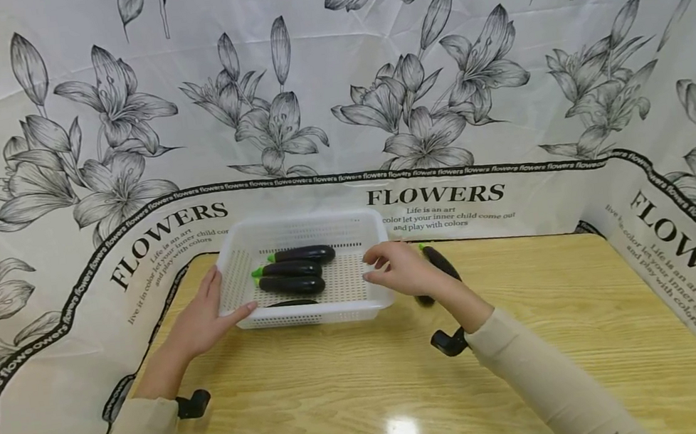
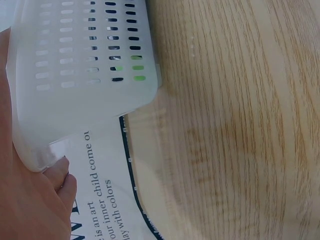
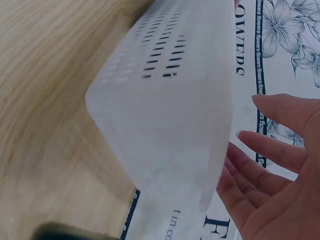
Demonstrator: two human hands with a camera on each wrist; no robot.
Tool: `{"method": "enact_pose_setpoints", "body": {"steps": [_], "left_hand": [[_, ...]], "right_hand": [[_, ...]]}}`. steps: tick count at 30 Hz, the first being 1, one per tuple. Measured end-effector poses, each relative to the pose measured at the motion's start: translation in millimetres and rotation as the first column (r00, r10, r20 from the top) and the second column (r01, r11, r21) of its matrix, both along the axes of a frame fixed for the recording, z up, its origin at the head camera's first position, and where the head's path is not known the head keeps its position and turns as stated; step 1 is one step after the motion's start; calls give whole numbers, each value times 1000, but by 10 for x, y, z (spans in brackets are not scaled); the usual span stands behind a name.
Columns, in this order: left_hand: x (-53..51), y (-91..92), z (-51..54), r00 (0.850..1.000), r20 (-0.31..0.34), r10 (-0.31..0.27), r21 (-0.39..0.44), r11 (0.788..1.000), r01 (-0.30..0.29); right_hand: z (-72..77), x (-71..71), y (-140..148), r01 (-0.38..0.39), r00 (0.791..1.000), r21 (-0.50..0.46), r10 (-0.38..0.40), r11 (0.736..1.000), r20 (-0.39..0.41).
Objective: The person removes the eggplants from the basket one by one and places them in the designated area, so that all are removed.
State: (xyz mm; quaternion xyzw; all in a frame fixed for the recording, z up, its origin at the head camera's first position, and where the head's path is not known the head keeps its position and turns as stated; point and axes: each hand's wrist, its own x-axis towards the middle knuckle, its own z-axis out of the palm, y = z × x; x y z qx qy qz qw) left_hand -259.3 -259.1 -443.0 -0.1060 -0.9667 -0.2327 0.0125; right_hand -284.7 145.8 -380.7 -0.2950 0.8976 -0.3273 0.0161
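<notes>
A white perforated basket has three dark eggplants side by side in it, the middle one among them, green ends leftward. Another dark piece shows partly behind its front wall. My left hand grips the basket's left end, thumb at the front rim; the left wrist view shows this hand against the basket's corner. At the right rim my right hand has loosely bent, spread fingers. In the right wrist view the hand has its lower fingers at the basket's edge; contact is unclear.
Right of the basket, a dark eggplant lies on the wooden table, partly behind my right hand, with another dark end below it. A flower-printed cloth stands around the table's back and sides.
</notes>
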Motion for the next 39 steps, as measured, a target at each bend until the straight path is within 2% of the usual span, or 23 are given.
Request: {"method": "enact_pose_setpoints", "body": {"steps": [3, 11, 19, 28, 34, 39], "left_hand": [[-4, -2, -3, 1000, -1, 3, -4, 1000, -3], [-3, -14, -18, 1000, -3, 0, -10, 1000, 0], [-1, -15, 4, 1000, -19, 11, 5, 1000, -11], [-5, 13, -11, 1000, -8, 9, 17, 1000, -9], [-13, 13, -15, 1000, -14, 9, 14, 1000, -9], [-20, 1, -9, 1000, -12, 13, 13, 1000, -13]], "right_hand": [[-29, -34, -110, -21, 999, 24, 20, 999, 33], [-131, -160, -491, -150, 987, 63, 146, 987, 64], [-232, -346, -891, -255, 947, 109, 226, 961, 230], [-333, -491, -1145, -293, 928, 224, 220, 930, 302], [-395, -515, -1241, -303, 916, 247, 210, 920, 341], [-423, -525, -1294, -299, 915, 270, 195, 915, 352]]}}
